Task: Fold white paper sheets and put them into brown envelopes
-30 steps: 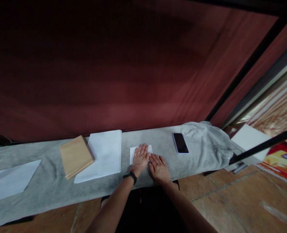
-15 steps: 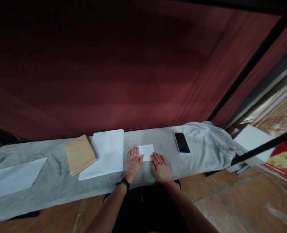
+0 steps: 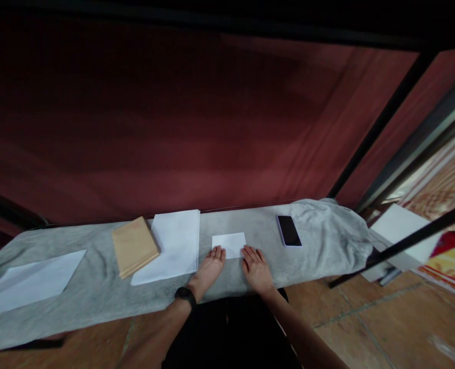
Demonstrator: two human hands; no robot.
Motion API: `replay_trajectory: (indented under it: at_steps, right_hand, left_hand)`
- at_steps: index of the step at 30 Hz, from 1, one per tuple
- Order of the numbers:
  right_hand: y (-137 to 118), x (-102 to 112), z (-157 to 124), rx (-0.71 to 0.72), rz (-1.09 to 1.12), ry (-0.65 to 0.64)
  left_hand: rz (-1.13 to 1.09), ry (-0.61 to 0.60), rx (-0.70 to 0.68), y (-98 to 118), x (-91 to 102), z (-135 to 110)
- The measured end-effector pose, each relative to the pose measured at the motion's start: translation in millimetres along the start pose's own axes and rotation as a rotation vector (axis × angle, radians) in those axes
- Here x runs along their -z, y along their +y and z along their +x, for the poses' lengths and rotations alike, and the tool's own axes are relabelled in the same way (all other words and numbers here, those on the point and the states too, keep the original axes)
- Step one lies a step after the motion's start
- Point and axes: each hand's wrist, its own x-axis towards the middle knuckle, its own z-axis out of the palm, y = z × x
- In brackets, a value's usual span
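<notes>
A small folded white paper [image 3: 229, 244] lies flat on the grey cloth-covered table [image 3: 96, 287], in front of me. My left hand [image 3: 210, 269], with a black watch on its wrist, rests flat on the cloth, fingers out, fingertips at the paper's near left edge. My right hand [image 3: 256, 267] lies flat too, fingers stretched, tips just right of the paper's near right corner. Neither hand holds anything.
Left of the paper lie a stack of white sheets [image 3: 173, 245] and a stack of brown envelopes [image 3: 134, 246]. A large white sheet [image 3: 31, 281] lies far left. A black phone [image 3: 289, 230] rests to the right. A red curtain hangs behind; tiled floor below.
Both hands have slid back toward me off the folded paper, which now lies fully uncovered. The left hand, earlier pressed on top of it, now only reaches its near edge.
</notes>
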Motion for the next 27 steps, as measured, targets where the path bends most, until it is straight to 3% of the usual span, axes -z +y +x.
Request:
replay_trajectory:
  at_steps: [5, 10, 14, 16, 20, 23, 27]
  right_hand:
    - [1.4, -1.2, 3.5, -0.017, 0.082, 0.054]
    - [9.1, 16.2, 18.5, -0.125, 0.513, 0.141]
    - [17.0, 30.0, 36.1, -0.187, 0.62, 0.151]
    - [18.3, 31.5, 45.1, -0.225, 0.625, 0.157]
    - [16.5, 24.6, 57.0, -0.301, 0.574, 0.168]
    - [15.0, 15.9, 59.4, -0.355, 0.504, 0.169]
    - [14.9, 5.6, 62.1, -0.388, 0.417, 0.16]
  left_hand:
    - [-0.133, 0.046, 0.032, 2.3, 24.2, 1.2]
    - [-0.275, 0.16, 0.051, -5.4, 51.0, -1.0]
    - [-1.057, 0.396, 0.32, -11.4, 60.8, 4.9]
    - [-1.322, 0.436, 0.427, -10.6, 58.2, 7.1]
    - [-1.462, 0.402, 0.48, 0.5, 37.3, 0.2]
    - [-1.408, 0.342, 0.536, 9.8, 16.1, -6.8]
    - [-1.248, 0.348, 0.602, 13.2, -1.6, -3.0]
